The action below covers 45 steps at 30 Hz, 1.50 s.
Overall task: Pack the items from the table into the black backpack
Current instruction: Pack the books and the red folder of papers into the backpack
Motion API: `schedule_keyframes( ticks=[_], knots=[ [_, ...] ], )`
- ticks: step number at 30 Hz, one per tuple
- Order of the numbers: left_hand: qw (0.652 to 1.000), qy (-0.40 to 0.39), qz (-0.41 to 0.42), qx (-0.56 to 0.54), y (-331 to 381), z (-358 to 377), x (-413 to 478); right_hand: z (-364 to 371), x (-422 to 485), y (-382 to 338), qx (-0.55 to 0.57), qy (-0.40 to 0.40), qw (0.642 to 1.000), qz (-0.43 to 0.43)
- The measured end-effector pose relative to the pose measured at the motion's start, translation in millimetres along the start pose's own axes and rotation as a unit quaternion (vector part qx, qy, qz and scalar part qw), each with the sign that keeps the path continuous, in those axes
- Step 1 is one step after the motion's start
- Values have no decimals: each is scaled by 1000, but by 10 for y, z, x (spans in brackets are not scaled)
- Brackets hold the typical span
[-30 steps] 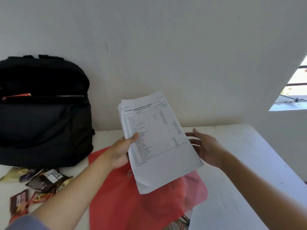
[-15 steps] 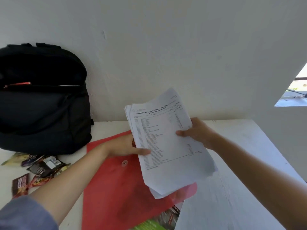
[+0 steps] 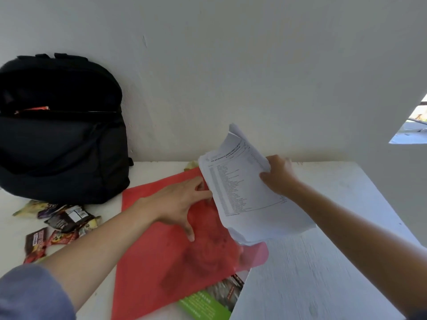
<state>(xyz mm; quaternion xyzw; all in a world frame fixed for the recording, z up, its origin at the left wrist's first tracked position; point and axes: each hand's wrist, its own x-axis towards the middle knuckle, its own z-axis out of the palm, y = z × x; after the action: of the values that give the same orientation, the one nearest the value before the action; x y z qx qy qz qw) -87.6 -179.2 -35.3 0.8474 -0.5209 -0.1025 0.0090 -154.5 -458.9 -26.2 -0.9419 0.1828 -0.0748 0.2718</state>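
Observation:
The black backpack (image 3: 62, 139) stands upright against the wall at the left, its top zip open with a red edge showing inside. My right hand (image 3: 278, 173) grips the right edge of a stack of printed papers (image 3: 245, 192), held tilted above the table. My left hand (image 3: 182, 200) lies spread on a red plastic envelope (image 3: 166, 262) flat on the white table (image 3: 312, 273), its fingertips at the papers' left edge.
Several snack wrappers (image 3: 60, 224) lie scattered in front of the backpack. A green and dark brochure (image 3: 212, 301) sticks out from under the red envelope at the front. A window opening (image 3: 413, 128) is at the far right.
My left hand has let go of the papers and dropped onto the red envelope. My right hand has taken the stack and carries it alone, tilted to the right.

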Motion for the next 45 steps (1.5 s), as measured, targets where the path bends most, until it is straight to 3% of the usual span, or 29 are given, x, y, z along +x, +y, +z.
schedule_keyframes(
  ticks=[5,8,12,18,24,30,34,39,45],
  knots=[
    [997,-32,6,-76,-43,-99,27,-27,-109,6,10,34,998,-46],
    [988,-48,-5,-149,-52,-161,39,-114,-165,-14,20,25,999,-30],
    [986,-5,3,-165,-7,-353,46,-243,-195,-15,67,-7,997,25],
    [994,26,21,-101,119,-589,87,-355,-242,-14,141,-3,989,45],
    [999,-10,32,-19,214,-598,164,-516,-238,-34,208,-19,977,51],
    [997,34,21,70,370,-307,223,-634,-183,20,243,-113,954,133],
    [995,52,11,86,387,-236,244,-603,-205,27,259,-131,943,161],
    [992,77,28,98,341,-249,251,-536,-190,-72,249,-159,946,136],
    [992,30,-25,117,202,-372,296,-482,-185,-219,196,-181,962,52]
  ],
)
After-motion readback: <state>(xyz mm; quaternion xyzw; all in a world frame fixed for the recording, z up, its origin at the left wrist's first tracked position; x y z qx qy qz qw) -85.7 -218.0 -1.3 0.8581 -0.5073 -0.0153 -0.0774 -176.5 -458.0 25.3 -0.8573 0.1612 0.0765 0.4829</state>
